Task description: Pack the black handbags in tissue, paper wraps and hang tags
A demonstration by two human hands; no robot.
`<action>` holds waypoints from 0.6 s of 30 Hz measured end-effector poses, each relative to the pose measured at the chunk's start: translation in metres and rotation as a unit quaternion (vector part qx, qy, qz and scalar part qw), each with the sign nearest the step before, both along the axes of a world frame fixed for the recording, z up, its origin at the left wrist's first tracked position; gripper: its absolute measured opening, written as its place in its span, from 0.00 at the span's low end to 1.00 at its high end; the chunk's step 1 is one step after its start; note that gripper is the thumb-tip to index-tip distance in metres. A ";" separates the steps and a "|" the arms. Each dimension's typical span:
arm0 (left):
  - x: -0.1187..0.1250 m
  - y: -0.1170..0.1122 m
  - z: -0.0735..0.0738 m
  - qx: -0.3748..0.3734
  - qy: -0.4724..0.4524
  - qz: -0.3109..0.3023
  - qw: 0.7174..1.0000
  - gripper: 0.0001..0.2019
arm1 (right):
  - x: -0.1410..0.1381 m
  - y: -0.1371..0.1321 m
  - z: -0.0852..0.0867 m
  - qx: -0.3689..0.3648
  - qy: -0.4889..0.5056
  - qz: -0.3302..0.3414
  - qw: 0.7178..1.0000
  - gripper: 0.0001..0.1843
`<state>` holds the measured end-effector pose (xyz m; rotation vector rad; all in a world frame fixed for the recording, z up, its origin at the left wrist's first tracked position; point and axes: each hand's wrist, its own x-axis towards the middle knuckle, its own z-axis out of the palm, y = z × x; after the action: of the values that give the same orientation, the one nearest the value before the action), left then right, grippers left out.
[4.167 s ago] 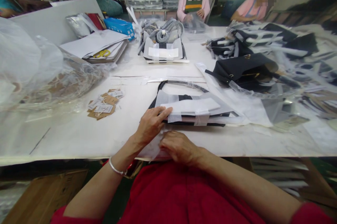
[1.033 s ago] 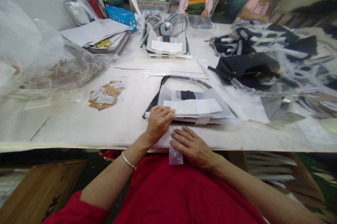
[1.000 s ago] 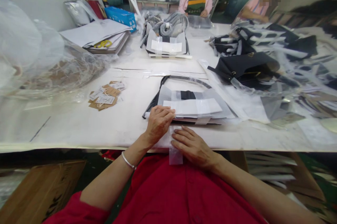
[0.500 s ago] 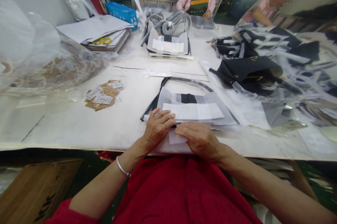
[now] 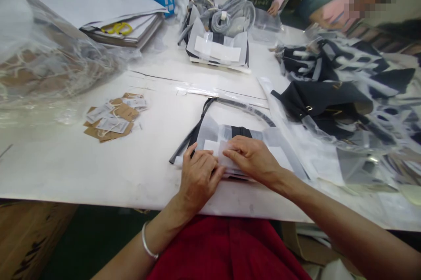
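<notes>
A black handbag [image 5: 241, 132] lies in front of me, mostly covered by translucent white wrapping and a white paper strip. Its long wrapped handle [image 5: 250, 108] loops away behind it. On the front left part of the bag rests my left hand [image 5: 199, 175], fingers bent and apart, thumb stretched along the front edge. My right hand [image 5: 255, 155] pinches a small translucent white sheet [image 5: 224, 150] between thumb and fingers, over the paper strip. Its other fingers curl above the wrapping and hide part of it. The bag's underside is out of sight.
Brown and white hang tags [image 5: 113, 118] lie to the left. Yellow scissors [image 5: 117, 29] sit on stacked sheets behind them. Another wrapped bag [image 5: 217, 47] stands at the back. Unwrapped black bags [image 5: 325, 100] crowd the right side. Two co-workers are beyond the table.
My right hand has moved up from the front edge, bringing the translucent sheet up over the bag's top. My left hand stays by the front left edge. The view has shifted slightly.
</notes>
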<state>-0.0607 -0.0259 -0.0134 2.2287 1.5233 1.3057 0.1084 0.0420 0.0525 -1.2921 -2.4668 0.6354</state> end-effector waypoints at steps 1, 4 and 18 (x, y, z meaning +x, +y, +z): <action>0.001 0.001 0.000 0.001 -0.002 0.006 1.000 0.07 | 0.000 0.003 0.000 -0.008 0.021 -0.001 1.000 0.13; 0.003 0.004 0.003 -0.001 0.009 0.021 1.000 0.08 | 0.000 0.011 -0.002 -0.036 0.067 -0.010 0.997 0.12; 0.005 0.007 0.005 -0.014 0.095 0.046 0.994 0.01 | -0.001 0.032 -0.020 -0.112 0.028 -0.049 0.992 0.11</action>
<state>-0.0561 -0.0191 -0.0088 2.3490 1.7158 1.1159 0.1078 0.0735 0.0320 -1.4443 -2.3218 0.9317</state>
